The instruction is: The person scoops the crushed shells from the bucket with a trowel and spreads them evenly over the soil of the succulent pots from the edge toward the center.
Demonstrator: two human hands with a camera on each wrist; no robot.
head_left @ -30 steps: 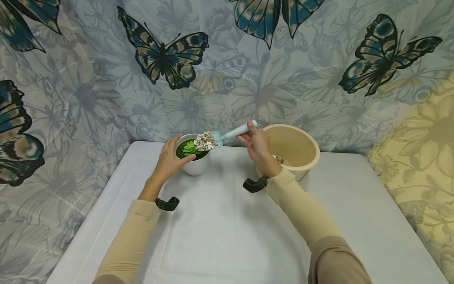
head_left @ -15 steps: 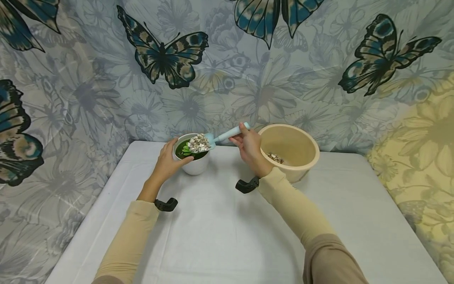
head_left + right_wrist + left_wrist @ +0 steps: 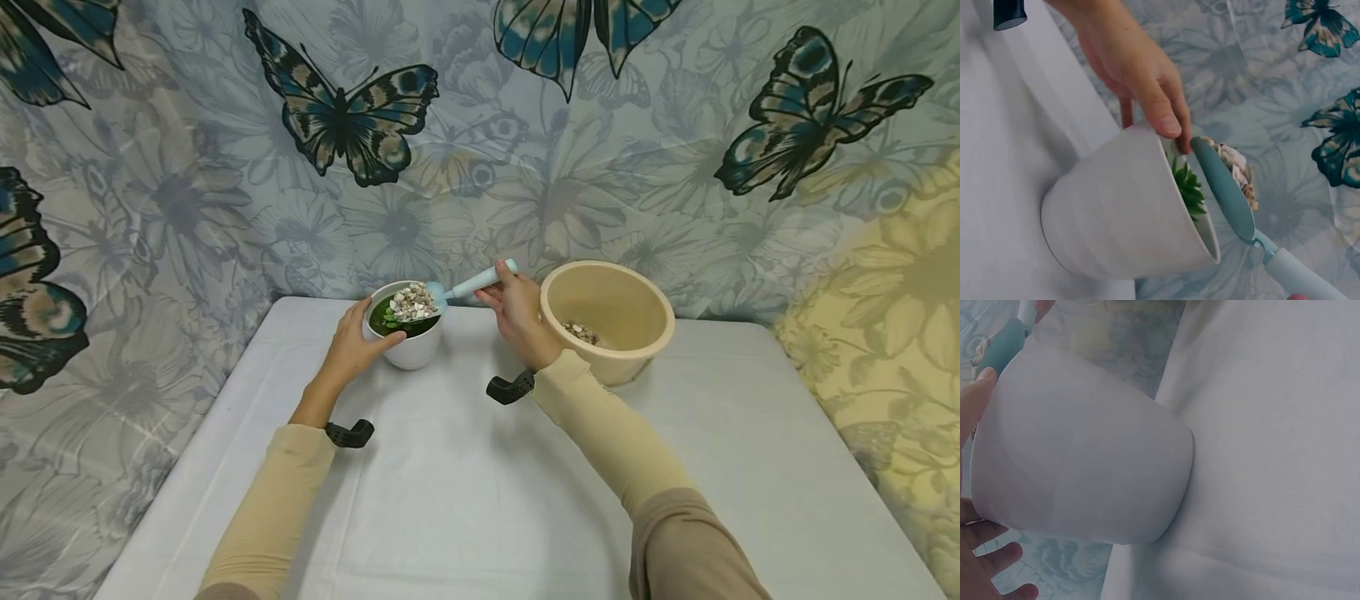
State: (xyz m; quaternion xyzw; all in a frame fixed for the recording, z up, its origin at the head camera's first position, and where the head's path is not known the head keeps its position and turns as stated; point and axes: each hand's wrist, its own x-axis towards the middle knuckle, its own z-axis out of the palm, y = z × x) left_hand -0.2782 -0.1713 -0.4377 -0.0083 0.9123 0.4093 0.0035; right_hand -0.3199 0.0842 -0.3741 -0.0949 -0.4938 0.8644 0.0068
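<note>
A white plant pot (image 3: pixel 414 352) stands on the table, with a green succulent (image 3: pixel 1189 190) inside. My left hand (image 3: pixel 351 343) holds it at the rim from the left, thumb on the near side and fingers spread round the far side. My right hand (image 3: pixel 521 318) grips the pale blue handle of a small garden trowel (image 3: pixel 1229 190). The blade, heaped with small pebbles (image 3: pixel 412 302), hovers over the pot's mouth, nearly level. From the head, the heap hides most of the succulent. The left wrist view shows the pot's wall (image 3: pixel 1079 450) up close.
A larger cream tub (image 3: pixel 609 367) stands right of the pot, behind my right wrist, with some pebbles (image 3: pixel 581 333) at its bottom. White cloth covers the table (image 3: pixel 450 500). Behind it hangs a butterfly-patterned backdrop (image 3: pixel 480 167).
My right hand has moved left and slightly down, carrying the loaded trowel further over the pot. More of the tub's pebbles show now. My left hand stays at the pot.
</note>
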